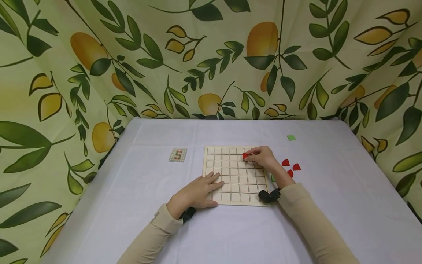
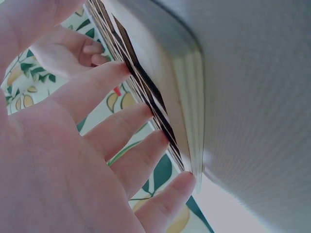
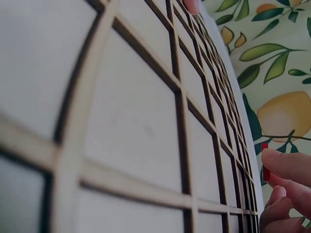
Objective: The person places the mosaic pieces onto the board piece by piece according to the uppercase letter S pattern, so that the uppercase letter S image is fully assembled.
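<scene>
A square wooden grid board (image 1: 234,179) lies on the table. My left hand (image 1: 197,190) rests on its lower left part, fingers spread and fairly straight; in the left wrist view the fingertips (image 2: 182,183) touch the board's edge area. Over the board's upper right cells, my right hand (image 1: 262,157) pinches a small red tile (image 1: 245,156) between thumb and fingers. The right wrist view shows that red tile (image 3: 265,162) edge-on, close to the grid.
Several red rounded tiles (image 1: 285,162) lie right of the board. One green tile (image 1: 273,178) is partly hidden by the right forearm; another green square tile (image 1: 291,137) lies farther back. A small pattern card (image 1: 178,155) with an S-like figure lies left of the board.
</scene>
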{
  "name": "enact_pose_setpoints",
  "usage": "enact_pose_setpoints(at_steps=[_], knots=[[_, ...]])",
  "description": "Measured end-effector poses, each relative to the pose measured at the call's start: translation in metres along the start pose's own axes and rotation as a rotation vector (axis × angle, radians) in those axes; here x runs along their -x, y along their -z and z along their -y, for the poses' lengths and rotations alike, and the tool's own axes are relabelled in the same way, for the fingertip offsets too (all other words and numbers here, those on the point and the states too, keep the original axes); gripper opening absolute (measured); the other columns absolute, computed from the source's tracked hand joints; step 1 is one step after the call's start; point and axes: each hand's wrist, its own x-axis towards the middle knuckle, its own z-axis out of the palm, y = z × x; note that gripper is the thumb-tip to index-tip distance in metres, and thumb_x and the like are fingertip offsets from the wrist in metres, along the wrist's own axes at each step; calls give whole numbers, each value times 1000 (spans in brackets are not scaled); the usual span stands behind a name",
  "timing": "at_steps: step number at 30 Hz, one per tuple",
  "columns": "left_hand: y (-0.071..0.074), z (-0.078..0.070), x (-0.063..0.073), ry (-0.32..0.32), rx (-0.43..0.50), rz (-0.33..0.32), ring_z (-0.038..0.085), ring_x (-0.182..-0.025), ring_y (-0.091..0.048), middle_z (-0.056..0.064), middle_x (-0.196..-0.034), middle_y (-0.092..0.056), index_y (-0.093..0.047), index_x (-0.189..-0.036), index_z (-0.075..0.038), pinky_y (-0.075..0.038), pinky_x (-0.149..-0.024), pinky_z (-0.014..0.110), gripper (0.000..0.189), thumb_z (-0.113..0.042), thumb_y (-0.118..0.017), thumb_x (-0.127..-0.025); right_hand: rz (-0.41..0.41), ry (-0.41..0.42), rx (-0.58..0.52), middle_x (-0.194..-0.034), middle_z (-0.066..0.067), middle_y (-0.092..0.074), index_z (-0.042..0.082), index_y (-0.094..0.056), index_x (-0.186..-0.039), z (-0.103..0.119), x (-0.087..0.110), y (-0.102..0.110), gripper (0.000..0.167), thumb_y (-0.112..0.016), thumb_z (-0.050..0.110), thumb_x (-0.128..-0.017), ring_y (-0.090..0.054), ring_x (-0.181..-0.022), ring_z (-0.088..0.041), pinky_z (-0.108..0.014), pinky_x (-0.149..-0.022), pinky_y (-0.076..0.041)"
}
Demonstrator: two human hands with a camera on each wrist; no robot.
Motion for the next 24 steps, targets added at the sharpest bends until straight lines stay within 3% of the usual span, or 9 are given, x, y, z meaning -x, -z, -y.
enact_pose_setpoints(at_steps=[4, 10, 24], knots=[[-1, 1, 0, -3, -9, -2, 30, -152, -22, 9, -161, -27, -39, -148, -19, -29, -121, 50, 69, -43, -65, -89, -8, 8, 24, -75, 1, -53, -1, -71, -111, 1, -3, -5, 34, -76, 14, -81, -44, -73, -14, -20, -56, -39], [-2, 1, 0, 1, -16, -1, 29, -152, -22, 8, -161, -27, -39, -149, -19, -29, -121, 49, 69, -43, -65, -89, 4, 76, 33, -78, -2, -57, -5, -70, -109, 3, -4, -11, 33, -75, 11, -80, -43, -66, -12, -21, -57, -39], [0, 0, 1, 8, 4, 7, 29, -152, -21, 8, -161, -27, -39, -149, -19, -28, -121, 49, 68, -43, -64, -90, -7, 39, 82, -78, -2, -58, 0, -73, -104, 7, -6, -16, 28, -77, 13, -79, -45, -66, -13, -21, -56, -39]])
